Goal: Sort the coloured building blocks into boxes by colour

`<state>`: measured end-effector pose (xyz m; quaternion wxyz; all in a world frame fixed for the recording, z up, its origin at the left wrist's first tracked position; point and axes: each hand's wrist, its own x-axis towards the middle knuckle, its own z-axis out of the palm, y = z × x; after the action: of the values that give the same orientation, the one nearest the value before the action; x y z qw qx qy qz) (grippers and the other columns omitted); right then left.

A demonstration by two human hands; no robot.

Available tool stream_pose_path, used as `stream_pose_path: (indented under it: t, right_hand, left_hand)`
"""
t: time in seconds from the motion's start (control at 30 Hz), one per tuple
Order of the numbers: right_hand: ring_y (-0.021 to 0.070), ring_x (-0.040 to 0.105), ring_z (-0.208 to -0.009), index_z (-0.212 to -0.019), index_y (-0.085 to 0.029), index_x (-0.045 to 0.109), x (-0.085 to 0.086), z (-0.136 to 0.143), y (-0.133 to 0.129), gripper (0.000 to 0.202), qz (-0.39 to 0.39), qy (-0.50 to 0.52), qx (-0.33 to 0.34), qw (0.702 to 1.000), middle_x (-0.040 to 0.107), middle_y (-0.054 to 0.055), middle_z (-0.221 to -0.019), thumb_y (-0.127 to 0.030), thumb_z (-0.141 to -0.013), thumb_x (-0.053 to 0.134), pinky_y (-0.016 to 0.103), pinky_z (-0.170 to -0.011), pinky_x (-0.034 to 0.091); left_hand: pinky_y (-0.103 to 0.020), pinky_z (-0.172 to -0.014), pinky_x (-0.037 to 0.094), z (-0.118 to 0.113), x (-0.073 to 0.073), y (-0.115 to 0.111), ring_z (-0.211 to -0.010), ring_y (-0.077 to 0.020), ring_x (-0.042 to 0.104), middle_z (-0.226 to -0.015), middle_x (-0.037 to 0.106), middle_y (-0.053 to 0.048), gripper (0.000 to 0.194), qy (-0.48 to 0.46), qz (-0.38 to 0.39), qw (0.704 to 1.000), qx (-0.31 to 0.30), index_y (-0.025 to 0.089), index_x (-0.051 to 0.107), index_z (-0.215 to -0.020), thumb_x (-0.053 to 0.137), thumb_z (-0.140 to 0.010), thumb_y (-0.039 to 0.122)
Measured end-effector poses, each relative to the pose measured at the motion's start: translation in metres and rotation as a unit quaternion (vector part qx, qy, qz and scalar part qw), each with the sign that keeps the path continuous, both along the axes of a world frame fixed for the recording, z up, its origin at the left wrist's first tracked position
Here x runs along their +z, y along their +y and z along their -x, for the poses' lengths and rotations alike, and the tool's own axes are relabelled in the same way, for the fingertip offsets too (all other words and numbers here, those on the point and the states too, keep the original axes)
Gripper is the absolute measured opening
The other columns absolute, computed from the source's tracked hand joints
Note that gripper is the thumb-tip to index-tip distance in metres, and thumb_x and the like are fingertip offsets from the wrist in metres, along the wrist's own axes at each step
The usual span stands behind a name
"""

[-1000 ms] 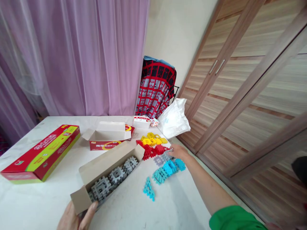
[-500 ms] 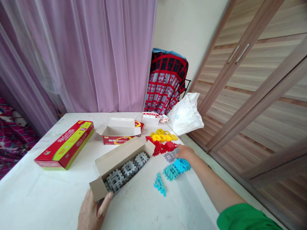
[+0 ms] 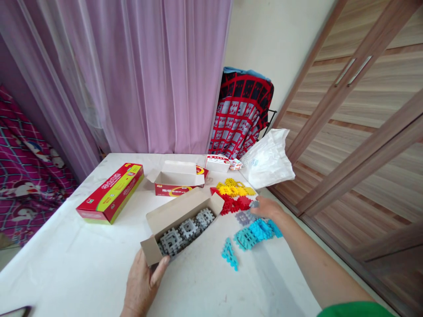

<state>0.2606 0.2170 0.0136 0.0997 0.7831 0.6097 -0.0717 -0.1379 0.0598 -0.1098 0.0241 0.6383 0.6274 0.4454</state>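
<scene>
My left hand grips the near end of an open cardboard box, thumb on its side. Grey interlocking pieces fill the box in a row. At the right, my right hand has its fingers bent down on grey-purple pieces; its fingertips are hard to make out. Red pieces and yellow pieces lie just beyond. Nearer to me are blue and teal pieces, with one blue triangular piece apart from them.
On the white table, a closed red and green box lies at the left. An open red box and a small white-red box stand behind. A white plastic bag is at the back right edge.
The view has shifted, so the table's things appear farther right. My left hand still grips the box, and my right hand remains at the grey-purple pieces. More blue pieces show beside my right wrist.
</scene>
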Motion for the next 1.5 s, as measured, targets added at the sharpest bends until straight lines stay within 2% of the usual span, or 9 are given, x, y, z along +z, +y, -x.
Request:
stream_pose_path:
  t: [0.17, 0.3, 0.4, 0.53, 0.63, 0.87, 1.27, 1.4, 1.5]
  right_hand:
    - [0.0236, 0.063, -0.099, -0.123, -0.023, 0.058, 0.034, 0.041, -0.021, 0.057, -0.072, 0.141, 0.082, 0.984, 0.068, 0.006, -0.110, -0.044, -0.071, 0.064, 0.030, -0.079, 0.046]
    - [0.0192, 0.064, -0.089, -0.117, -0.025, 0.061, 0.051, 0.104, -0.039, 0.052, -0.039, 0.227, 0.188, 0.955, 0.070, 0.002, -0.101, -0.042, -0.068, 0.065, 0.026, -0.073, 0.046]
    - [0.0216, 0.065, -0.091, -0.113, -0.023, 0.063, 0.050, 0.143, -0.039, 0.049, -0.024, 0.183, 0.209, 0.960, 0.071, 0.004, -0.101, -0.040, -0.067, 0.065, 0.027, -0.073, 0.046]
    - [0.0269, 0.065, -0.101, -0.108, -0.018, 0.065, 0.038, 0.171, -0.033, 0.046, -0.014, 0.050, 0.221, 0.974, 0.070, 0.012, -0.109, -0.039, -0.067, 0.064, 0.031, -0.079, 0.048]
    - [0.0287, 0.064, -0.105, -0.110, -0.015, 0.065, 0.026, 0.183, -0.030, 0.048, -0.008, -0.002, 0.208, 0.978, 0.070, 0.015, -0.111, -0.039, -0.068, 0.066, 0.033, -0.082, 0.049]
    - [0.0292, 0.065, -0.104, -0.113, -0.012, 0.064, 0.008, 0.190, -0.032, 0.055, -0.003, -0.014, 0.198, 0.980, 0.070, 0.017, -0.109, -0.044, -0.069, 0.071, 0.034, -0.084, 0.050]
    - [0.0284, 0.064, -0.106, -0.113, -0.013, 0.062, 0.026, 0.185, -0.043, 0.044, -0.027, 0.004, 0.219, 0.975, 0.069, 0.017, -0.110, -0.040, -0.078, 0.059, 0.034, -0.084, 0.047]
    - [0.0273, 0.065, -0.101, -0.110, -0.015, 0.060, 0.034, 0.201, -0.060, 0.043, -0.032, 0.054, 0.256, 0.965, 0.071, 0.015, -0.105, -0.041, -0.075, 0.059, 0.033, -0.082, 0.046]
    - [0.0289, 0.066, -0.098, -0.111, -0.014, 0.058, 0.028, 0.218, -0.070, 0.047, -0.030, 0.064, 0.263, 0.962, 0.072, 0.016, -0.102, -0.041, -0.073, 0.061, 0.034, -0.080, 0.047]
  left_hand:
    - [-0.038, -0.070, 0.054, -0.001, 0.000, -0.001, -0.083, -0.0272, 0.067, -0.082, 0.068, -0.006, 0.038, -0.021, 0.017, 1.000, 0.005, 0.022, 0.059, -0.096, 0.047, -0.084, 0.056]
    - [-0.039, -0.072, 0.054, 0.000, 0.000, -0.001, -0.086, -0.0280, 0.066, -0.081, 0.067, -0.006, 0.038, -0.015, 0.020, 1.000, 0.000, 0.022, 0.059, -0.097, 0.046, -0.084, 0.055]
    - [-0.039, -0.073, 0.054, 0.001, -0.001, 0.000, -0.087, -0.0277, 0.067, -0.087, 0.068, -0.007, 0.040, -0.019, 0.021, 1.000, -0.005, 0.021, 0.058, -0.102, 0.047, -0.084, 0.055]
    - [-0.039, -0.074, 0.055, 0.000, -0.003, 0.000, -0.089, -0.0279, 0.067, -0.094, 0.069, -0.009, 0.043, -0.021, 0.017, 1.000, -0.004, 0.019, 0.057, -0.108, 0.047, -0.084, 0.055]
    - [-0.040, -0.075, 0.055, -0.002, -0.004, 0.000, -0.090, -0.0283, 0.067, -0.096, 0.069, -0.010, 0.047, -0.018, 0.012, 1.000, 0.001, 0.018, 0.057, -0.112, 0.047, -0.085, 0.055]
    - [-0.041, -0.076, 0.055, -0.004, -0.001, 0.000, -0.091, -0.0283, 0.066, -0.097, 0.069, -0.011, 0.047, -0.029, 0.008, 1.000, -0.006, 0.017, 0.056, -0.113, 0.047, -0.085, 0.054]
    - [-0.043, -0.080, 0.053, -0.005, -0.002, -0.002, -0.096, -0.0292, 0.065, -0.100, 0.068, -0.012, 0.044, -0.052, 0.031, 0.998, -0.004, 0.018, 0.057, -0.106, 0.049, -0.084, 0.055]
    - [-0.043, -0.080, 0.053, -0.006, 0.002, -0.002, -0.095, -0.0289, 0.065, -0.100, 0.068, -0.012, 0.046, -0.055, 0.032, 0.998, -0.006, 0.018, 0.056, -0.111, 0.049, -0.084, 0.054]
    - [-0.044, -0.081, 0.054, -0.006, 0.003, -0.003, -0.096, -0.0291, 0.065, -0.101, 0.068, -0.012, 0.046, -0.057, 0.027, 0.998, -0.007, 0.017, 0.055, -0.113, 0.048, -0.085, 0.053]
